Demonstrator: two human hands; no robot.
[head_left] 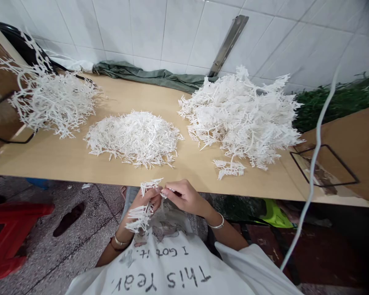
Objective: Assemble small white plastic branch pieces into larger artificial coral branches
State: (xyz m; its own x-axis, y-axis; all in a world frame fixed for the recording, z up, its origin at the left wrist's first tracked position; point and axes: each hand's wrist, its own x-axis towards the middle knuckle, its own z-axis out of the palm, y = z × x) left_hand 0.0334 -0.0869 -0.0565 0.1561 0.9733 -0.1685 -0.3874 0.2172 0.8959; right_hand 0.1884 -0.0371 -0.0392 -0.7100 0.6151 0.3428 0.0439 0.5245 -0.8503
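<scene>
My left hand (153, 200) is closed around a white plastic twig-like branch (140, 218), whose forked tips stick out above and below the fingers. Fingertips of my right hand (186, 197) pinch together at the same branch, close to the left thumb; the exact spot is partly hidden. Both hands are just in front of the table's near edge, over my lap. Beyond them on the table lies a low heap of small white sprigs (135, 137). To its right rises a bigger pile of white branches (242, 119), with a small loose piece (229, 169) before it.
Another tangle of white branches (55, 100) stands at the table's left. A green cloth (147, 77) runs along the tiled wall. A white cable (315, 159) hangs down at the right, before dark green foliage (335, 98). A red stool (15, 233) is on the floor, left.
</scene>
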